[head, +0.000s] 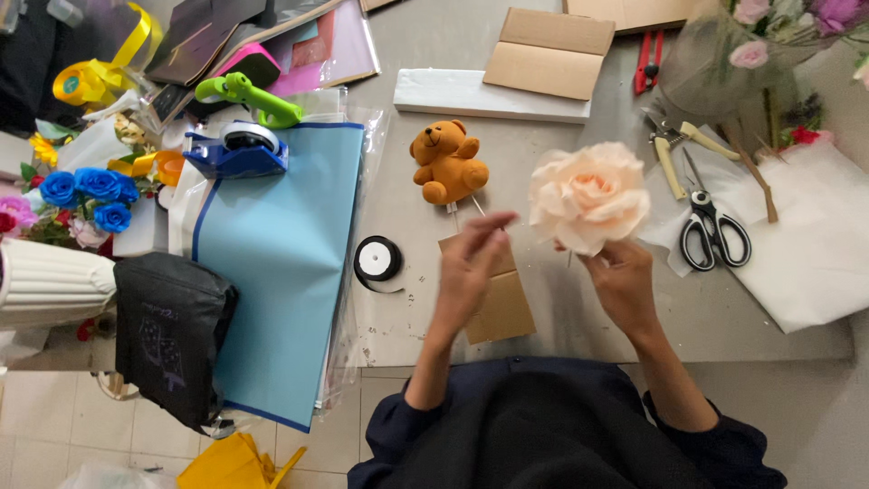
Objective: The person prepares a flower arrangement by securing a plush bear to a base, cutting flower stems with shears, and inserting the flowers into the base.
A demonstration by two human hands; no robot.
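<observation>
A peach bloom held up over a crowded craft table

My right hand (625, 282) pinches the peach paper rose (588, 196) just under its head, fingers closed on a stem I can barely see, lifting the flower clear of the grey table (579, 308) so its petals face me and touch nothing. My left hand (471, 263) hovers beside it, blurred, fingers loosely curled and seemingly empty, though I cannot tell for sure. Black-handled scissors (713, 231) lie on white tissue (806, 244) to my right; a black ribbon spool (377, 259) and an orange toy bear (447, 163) sit to my left, all within reach. The brown card (498, 303) is half hidden behind my left wrist, and the rose covers whatever lies beneath it.
</observation>
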